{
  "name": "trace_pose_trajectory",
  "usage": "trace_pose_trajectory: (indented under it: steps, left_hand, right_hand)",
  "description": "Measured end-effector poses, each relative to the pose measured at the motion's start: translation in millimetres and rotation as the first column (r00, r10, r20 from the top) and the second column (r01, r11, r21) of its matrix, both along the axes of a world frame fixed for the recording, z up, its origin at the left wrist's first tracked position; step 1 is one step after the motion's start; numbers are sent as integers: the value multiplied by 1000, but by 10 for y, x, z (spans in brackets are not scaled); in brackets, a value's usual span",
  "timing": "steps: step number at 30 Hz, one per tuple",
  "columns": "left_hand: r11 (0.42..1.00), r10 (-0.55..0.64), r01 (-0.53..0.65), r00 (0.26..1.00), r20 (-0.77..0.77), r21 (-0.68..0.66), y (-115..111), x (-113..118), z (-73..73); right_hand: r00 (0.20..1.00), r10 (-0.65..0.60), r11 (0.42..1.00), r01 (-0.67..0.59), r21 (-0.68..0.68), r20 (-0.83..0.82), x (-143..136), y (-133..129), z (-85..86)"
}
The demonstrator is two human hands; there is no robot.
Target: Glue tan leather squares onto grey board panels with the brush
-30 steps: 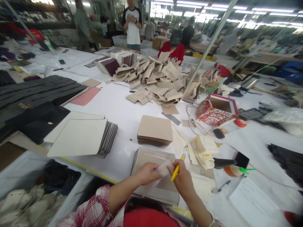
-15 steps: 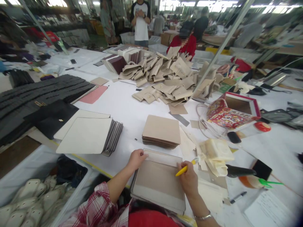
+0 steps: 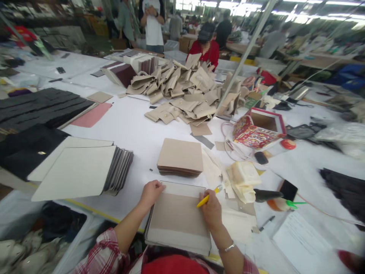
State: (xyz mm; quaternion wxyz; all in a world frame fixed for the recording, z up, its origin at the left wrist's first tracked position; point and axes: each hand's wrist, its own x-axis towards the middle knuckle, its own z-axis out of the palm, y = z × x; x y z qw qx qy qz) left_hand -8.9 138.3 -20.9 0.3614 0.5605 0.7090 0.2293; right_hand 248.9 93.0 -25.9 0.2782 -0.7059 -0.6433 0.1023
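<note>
In front of my body lies a stack of rounded rectangular panels (image 3: pixel 178 234), pale grey with a wide beige piece across the top one. My left hand (image 3: pixel 151 193) pinches its far left corner. My right hand (image 3: pixel 211 209) rests at the right edge, closed around a slim yellow-handled brush (image 3: pixel 203 201). The brush's tapered handle end points left over the panel, and its light-coloured end points up and right. Just beyond the panels stands a neat stack of beige boards (image 3: pixel 180 156).
White-faced panels (image 3: pixel 75 169) are stacked at left, near black pieces (image 3: pixel 34 150). Beige folded flaps (image 3: pixel 182 85) form a heap at the back. On the right are a patterned red box (image 3: pixel 258 129), crumpled cream cloth (image 3: pixel 242 177), a pen (image 3: pixel 267 223) and paper (image 3: pixel 302 238). A person in red (image 3: pixel 211 49) sits opposite.
The whole scene has shifted left as the head turned right. Both hands keep their places at the panel's far corner and right edge, and the brush remains in my right hand.
</note>
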Motion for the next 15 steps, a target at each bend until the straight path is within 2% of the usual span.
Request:
trace_pose_trajectory:
  steps: [7,15]
  left_hand:
    - [999,15,-17,999,-39,-46,26,27,-37]
    - [1000,-20,20,999,-44,-18,24,5,-71]
  right_hand:
    - [1000,4,1000,-4,6,-9,11,-7,13]
    - [999,14,1000,-14,25,34,-4,17,-26]
